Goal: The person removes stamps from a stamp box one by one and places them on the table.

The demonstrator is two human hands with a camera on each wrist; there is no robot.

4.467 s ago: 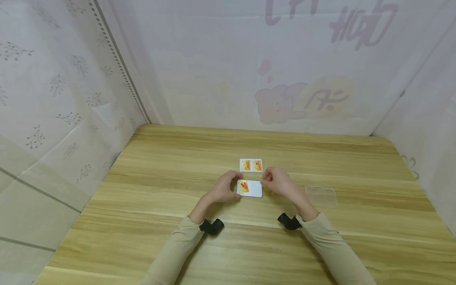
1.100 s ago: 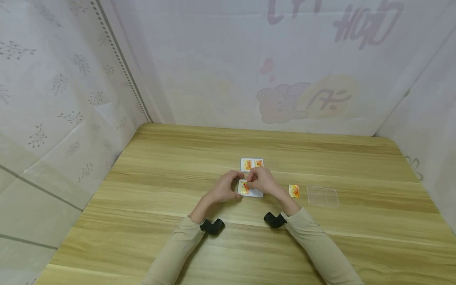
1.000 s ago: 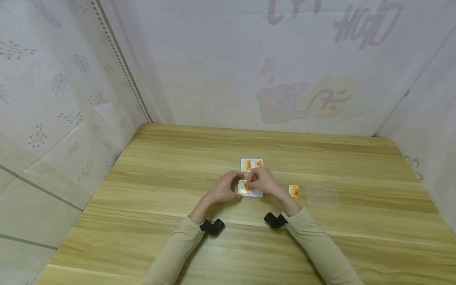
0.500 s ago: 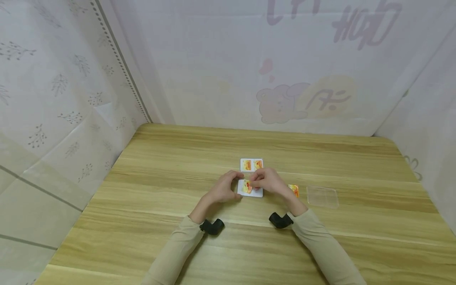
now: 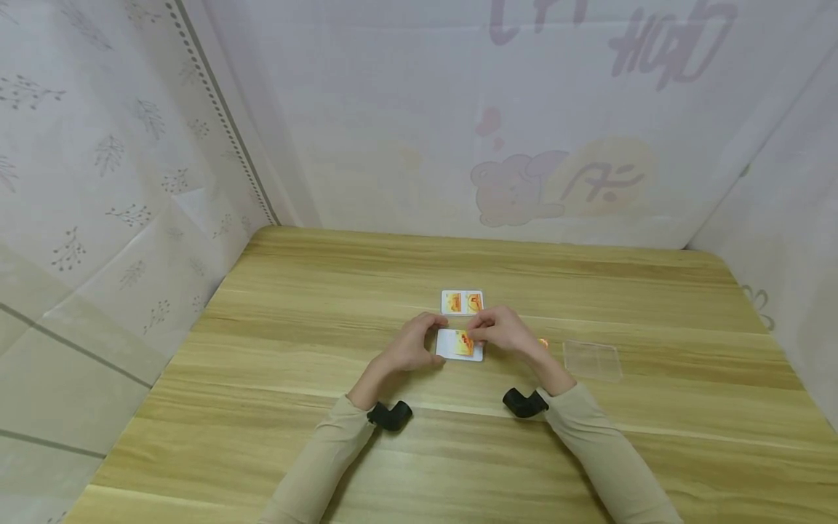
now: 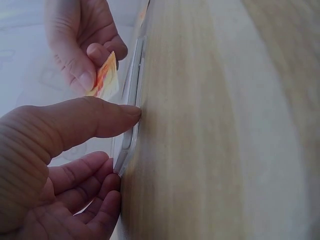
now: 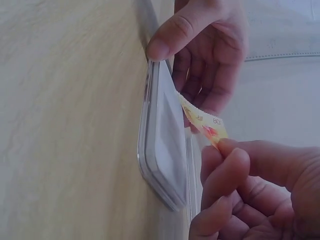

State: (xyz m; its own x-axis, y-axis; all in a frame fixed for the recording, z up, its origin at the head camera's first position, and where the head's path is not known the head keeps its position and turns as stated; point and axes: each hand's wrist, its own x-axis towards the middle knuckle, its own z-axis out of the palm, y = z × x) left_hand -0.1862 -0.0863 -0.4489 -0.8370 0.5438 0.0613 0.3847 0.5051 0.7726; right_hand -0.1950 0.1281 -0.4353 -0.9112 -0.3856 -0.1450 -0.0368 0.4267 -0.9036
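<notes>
Now a perforated yellow-and-orange stamp [image 5: 463, 344] is pinched by the right hand [image 5: 503, 330], tilted over the right half of the white-faced case [image 5: 446, 345]; whether the case is touched by it cannot be told. The case's left end is gripped by the left hand [image 5: 407, 348], thumb and fingers on opposite edges. Just behind, two stamps are displayed in a second case [image 5: 444, 303]; a clear plate [image 5: 591, 362] is seen lying to the right.

right hand [image 5: 507, 331] in fingertip pinch
</notes>
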